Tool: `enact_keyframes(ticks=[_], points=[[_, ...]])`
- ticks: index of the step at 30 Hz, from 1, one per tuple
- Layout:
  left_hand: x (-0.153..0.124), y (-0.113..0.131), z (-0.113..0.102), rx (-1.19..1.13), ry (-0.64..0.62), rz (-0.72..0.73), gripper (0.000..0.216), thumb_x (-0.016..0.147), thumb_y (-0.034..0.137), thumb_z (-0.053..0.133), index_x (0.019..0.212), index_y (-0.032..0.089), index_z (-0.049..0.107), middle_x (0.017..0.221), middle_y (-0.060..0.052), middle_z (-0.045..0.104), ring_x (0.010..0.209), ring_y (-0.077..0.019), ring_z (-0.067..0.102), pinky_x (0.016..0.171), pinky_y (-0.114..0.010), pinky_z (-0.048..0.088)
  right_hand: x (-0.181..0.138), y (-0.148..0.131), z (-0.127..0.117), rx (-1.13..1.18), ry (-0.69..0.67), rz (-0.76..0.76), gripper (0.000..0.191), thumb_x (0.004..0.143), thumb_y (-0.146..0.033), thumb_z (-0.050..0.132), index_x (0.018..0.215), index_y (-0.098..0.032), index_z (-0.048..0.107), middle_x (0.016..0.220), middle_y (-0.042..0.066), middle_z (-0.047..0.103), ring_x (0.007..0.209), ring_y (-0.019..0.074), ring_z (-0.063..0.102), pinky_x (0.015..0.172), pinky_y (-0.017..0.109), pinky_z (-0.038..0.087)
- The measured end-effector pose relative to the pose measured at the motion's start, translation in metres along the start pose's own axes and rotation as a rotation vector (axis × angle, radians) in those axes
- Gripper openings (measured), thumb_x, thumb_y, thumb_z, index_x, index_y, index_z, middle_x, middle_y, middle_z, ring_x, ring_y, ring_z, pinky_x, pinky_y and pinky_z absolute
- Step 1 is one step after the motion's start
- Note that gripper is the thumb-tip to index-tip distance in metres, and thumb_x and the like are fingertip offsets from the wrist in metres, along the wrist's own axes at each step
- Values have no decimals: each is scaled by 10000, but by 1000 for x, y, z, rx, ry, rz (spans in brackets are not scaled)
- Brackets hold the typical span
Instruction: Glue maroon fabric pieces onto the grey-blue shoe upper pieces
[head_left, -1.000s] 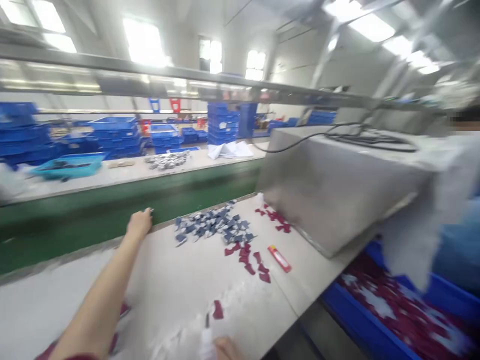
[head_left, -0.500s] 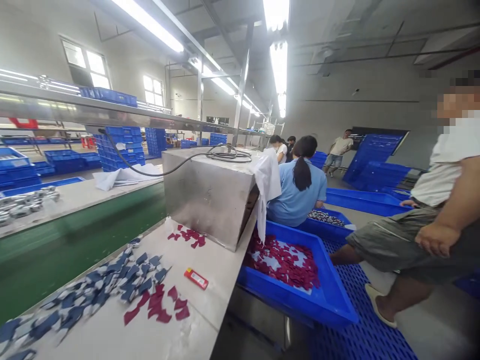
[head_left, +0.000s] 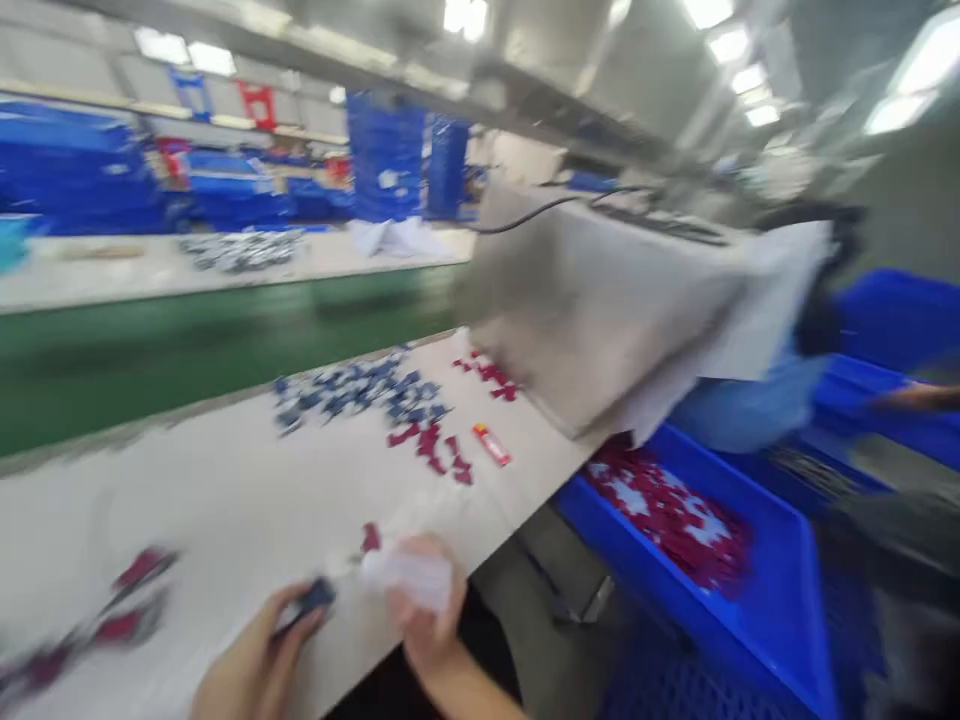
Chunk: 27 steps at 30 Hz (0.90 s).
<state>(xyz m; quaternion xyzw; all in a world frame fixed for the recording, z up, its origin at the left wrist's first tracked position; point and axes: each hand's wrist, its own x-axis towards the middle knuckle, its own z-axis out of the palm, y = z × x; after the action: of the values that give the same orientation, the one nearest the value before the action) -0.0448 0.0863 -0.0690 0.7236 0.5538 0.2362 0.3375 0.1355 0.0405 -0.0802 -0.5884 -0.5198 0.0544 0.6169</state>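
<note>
The picture is smeared by motion. At the near edge of the white table [head_left: 225, 500], my left hand [head_left: 255, 665] pinches a small dark blue piece [head_left: 315, 597] between its fingertips. My right hand [head_left: 427, 610] is closed on a small clear white bag [head_left: 409, 575], close beside the left hand. A pile of blue pieces [head_left: 352, 392] and a few dark red pieces [head_left: 431, 445] lie farther out on the table. An orange-red lighter [head_left: 491, 445] lies near them.
A metal box [head_left: 592, 310] with a cable and white cloth stands at the table's right end. Below it a blue bin [head_left: 750, 580] holds red pieces. A green conveyor belt [head_left: 187, 350] runs behind the table. Stacked blue crates [head_left: 386, 155] stand at the back. A person in blue [head_left: 750, 410] sits at the right.
The view swung right toward other people, then back down to the table. My left hand came back from the table's far edge and now holds a blue piece beside my right hand.
</note>
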Motion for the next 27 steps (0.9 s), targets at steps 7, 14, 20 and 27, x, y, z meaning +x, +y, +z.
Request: enact_keyframes(ticks=[7, 14, 20, 27], points=[[-22, 7, 20, -65, 270, 37, 129, 883, 230, 596, 773, 240, 663, 911, -54, 775, 939, -262, 693, 856, -408, 543, -8, 13, -6, 192, -30, 269, 274, 819, -398, 736, 871, -130, 720, 711, 73, 746, 570, 199, 711, 511, 271, 575], [-26, 3, 17, -135, 271, -75, 102, 952, 258, 553, 964, 210, 643, 921, -63, 734, 892, -231, 688, 820, -367, 535, -18, 14, -4, 133, 47, 222, 288, 820, -422, 722, 854, -136, 708, 745, 95, 737, 612, 220, 714, 546, 318, 585], [-22, 0, 11, -90, 176, -6, 133, 906, 261, 659, 1032, 220, 677, 983, -60, 737, 938, -237, 687, 869, -381, 547, -15, 10, -6, 50, -59, 225, 274, 820, -403, 739, 852, -131, 727, 730, 96, 746, 597, 226, 719, 520, 306, 585], [-23, 0, 9, -139, 175, -42, 92, 881, 191, 691, 968, 221, 687, 958, -49, 740, 922, -227, 697, 851, -360, 552, -6, 2, 1, 24, -169, 153, 273, 828, -418, 736, 859, -146, 739, 726, 76, 756, 571, 198, 713, 516, 273, 584]])
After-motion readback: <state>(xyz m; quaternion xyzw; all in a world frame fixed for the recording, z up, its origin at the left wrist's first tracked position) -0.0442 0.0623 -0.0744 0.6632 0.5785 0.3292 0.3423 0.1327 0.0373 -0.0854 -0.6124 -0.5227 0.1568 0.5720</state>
